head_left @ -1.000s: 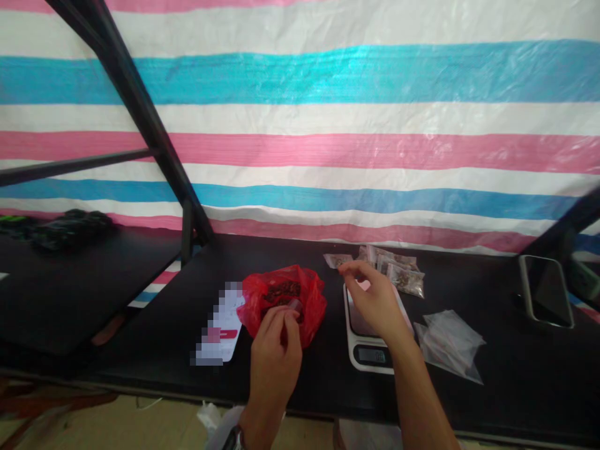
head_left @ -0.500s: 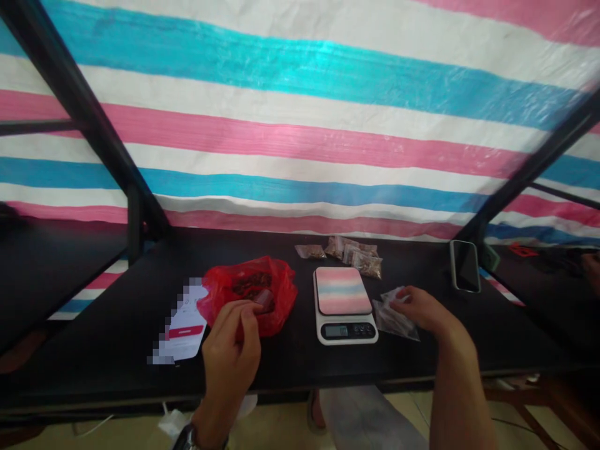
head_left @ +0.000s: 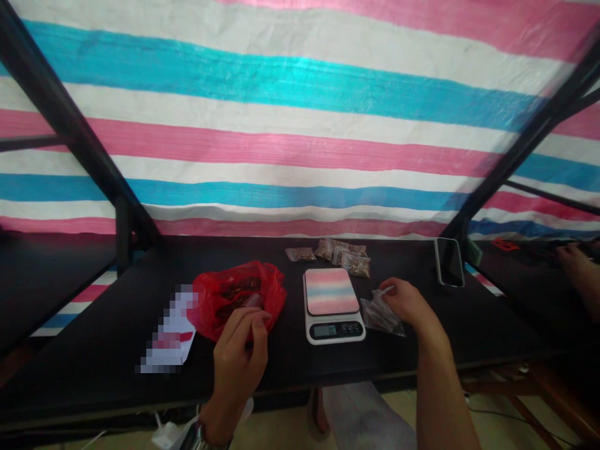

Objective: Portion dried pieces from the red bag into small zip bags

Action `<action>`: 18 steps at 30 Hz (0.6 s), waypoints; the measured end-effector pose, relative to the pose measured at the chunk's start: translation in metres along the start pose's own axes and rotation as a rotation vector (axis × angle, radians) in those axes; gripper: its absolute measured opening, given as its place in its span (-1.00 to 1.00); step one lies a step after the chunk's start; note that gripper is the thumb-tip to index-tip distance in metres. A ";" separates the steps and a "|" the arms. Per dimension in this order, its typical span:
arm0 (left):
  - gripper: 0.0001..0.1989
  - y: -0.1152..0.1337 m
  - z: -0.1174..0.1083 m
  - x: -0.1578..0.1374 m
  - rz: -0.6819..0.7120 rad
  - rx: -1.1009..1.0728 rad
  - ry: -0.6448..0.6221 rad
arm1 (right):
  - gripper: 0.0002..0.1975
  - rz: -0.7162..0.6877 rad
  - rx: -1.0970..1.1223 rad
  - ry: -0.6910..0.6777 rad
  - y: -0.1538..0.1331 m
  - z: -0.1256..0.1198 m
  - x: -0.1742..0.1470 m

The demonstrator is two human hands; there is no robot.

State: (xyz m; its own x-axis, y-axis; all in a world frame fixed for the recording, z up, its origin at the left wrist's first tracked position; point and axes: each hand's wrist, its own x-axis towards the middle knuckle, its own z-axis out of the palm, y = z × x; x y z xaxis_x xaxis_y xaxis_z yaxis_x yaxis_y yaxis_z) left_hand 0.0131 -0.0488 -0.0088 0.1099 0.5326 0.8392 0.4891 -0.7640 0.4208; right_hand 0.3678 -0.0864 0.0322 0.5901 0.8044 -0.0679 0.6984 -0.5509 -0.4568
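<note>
My left hand (head_left: 241,353) is closed at the near right rim of an open red plastic bag (head_left: 206,315). Its fingertips are curled, and whatever they hold is hidden. Dark brown dried bits (head_left: 241,287) lie inside the bag, with a see-through piece (head_left: 253,300) beside them just beyond my fingers. My right hand (head_left: 405,300) pinches the upper edge of some clear, flat plastic bags (head_left: 382,315) on the table. Between my hands stands a white kitchen scale (head_left: 312,331) with a shiny top plate and a lit display.
Several small filled zip bags (head_left: 354,262) lie behind the scale on the black table (head_left: 290,365). A phone (head_left: 449,262) leans at the back right. A partly blurred white sheet or screen (head_left: 173,344) lies left of the red bag. Another person's hand (head_left: 579,265) is at far right.
The view has shifted, moving the table things leftward in the picture. My left hand has moved slightly right and nearer relative to the red bag. My right hand stays at the clear bags.
</note>
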 end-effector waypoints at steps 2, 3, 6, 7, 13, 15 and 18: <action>-0.77 0.001 0.000 0.000 0.002 -0.011 0.003 | -0.68 -0.017 0.021 0.037 -0.002 -0.005 0.000; -0.77 0.001 0.000 0.000 0.003 -0.017 0.004 | -0.67 -0.024 0.031 0.051 -0.003 -0.008 0.000; -0.76 0.002 0.001 0.001 0.010 -0.026 0.013 | -0.71 -0.034 0.058 0.050 -0.004 -0.007 -0.002; -0.76 0.002 0.002 0.001 0.010 -0.026 0.015 | -0.74 -0.036 0.069 0.036 -0.004 -0.005 -0.003; -0.76 0.004 0.005 0.001 0.023 -0.036 0.031 | -0.75 -0.070 0.159 0.050 -0.007 0.000 -0.007; -0.76 0.004 0.005 0.000 0.038 -0.042 0.034 | -0.74 -0.087 0.190 0.101 -0.014 -0.006 -0.008; -0.81 0.007 0.007 -0.004 0.063 -0.035 0.029 | -0.73 -0.203 0.321 0.108 -0.038 -0.012 -0.017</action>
State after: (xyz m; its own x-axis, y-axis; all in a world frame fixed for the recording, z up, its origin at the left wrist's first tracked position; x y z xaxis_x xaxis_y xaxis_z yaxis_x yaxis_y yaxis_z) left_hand 0.0216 -0.0537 -0.0115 0.1137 0.4730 0.8737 0.4512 -0.8081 0.3787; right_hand 0.3361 -0.0814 0.0612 0.5041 0.8525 0.1386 0.6536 -0.2717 -0.7063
